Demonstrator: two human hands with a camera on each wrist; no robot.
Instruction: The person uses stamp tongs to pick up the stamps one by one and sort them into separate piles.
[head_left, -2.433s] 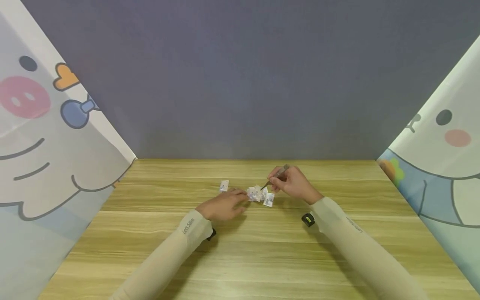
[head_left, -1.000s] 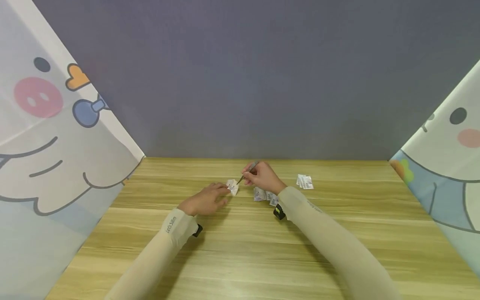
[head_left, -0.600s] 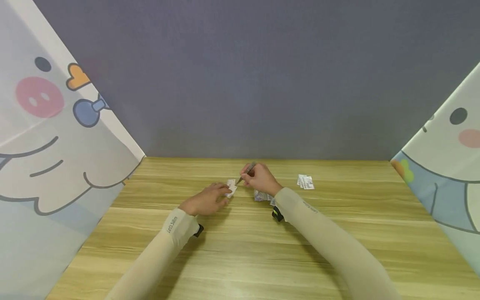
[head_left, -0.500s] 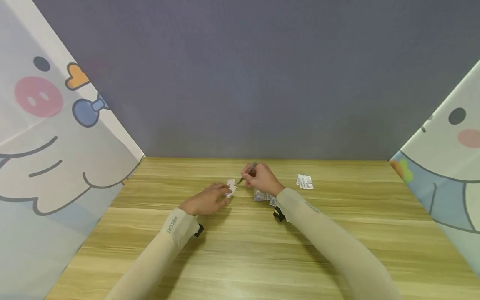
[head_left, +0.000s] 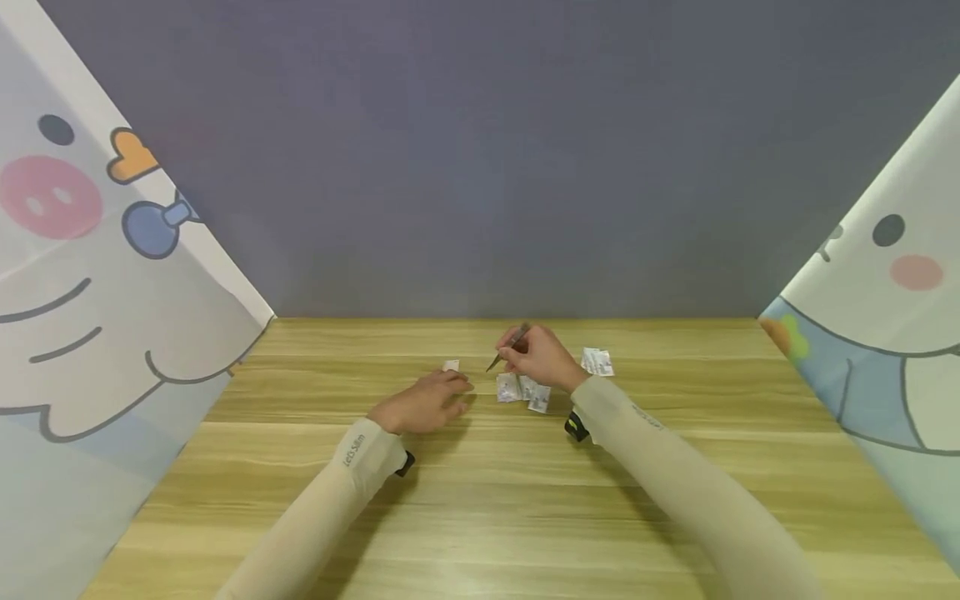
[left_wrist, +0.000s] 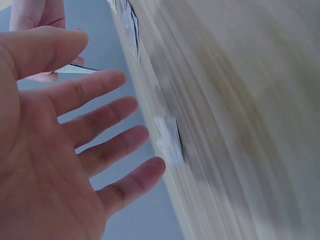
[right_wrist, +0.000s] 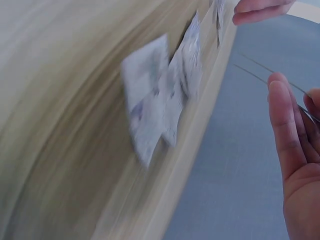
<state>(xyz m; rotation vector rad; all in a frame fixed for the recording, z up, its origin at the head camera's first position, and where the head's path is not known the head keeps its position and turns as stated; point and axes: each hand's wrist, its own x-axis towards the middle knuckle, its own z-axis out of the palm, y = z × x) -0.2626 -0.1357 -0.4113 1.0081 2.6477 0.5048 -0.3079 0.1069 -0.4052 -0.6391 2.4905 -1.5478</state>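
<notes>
My right hand (head_left: 546, 358) pinches a pair of dark tweezers (head_left: 519, 335). They slant down to the left, and their two thin prongs stand apart with nothing between them in the right wrist view. Below the tips and a little to the right is a group of small white printed paper pieces (head_left: 508, 387), overlapping on the wooden table. My left hand (head_left: 422, 402) hovers palm down left of that group, its fingers spread and relaxed. Just beyond its fingers lies a small white paper piece (head_left: 451, 365), partly hidden by the hand; the left wrist view shows this paper (left_wrist: 170, 140) apart from the fingertips.
Behind my right wrist a fanned stack of similar paper pieces (head_left: 597, 362) lies on the wooden table (head_left: 480, 500). A grey panel (head_left: 480, 167) rises along the table's far edge. Cartoon-printed panels (head_left: 172, 333) flank both sides.
The tweezers have moved right, away from the left-hand paper and towards the middle group. My left hand has come off that paper and shifted right. The head view has turned slightly.
</notes>
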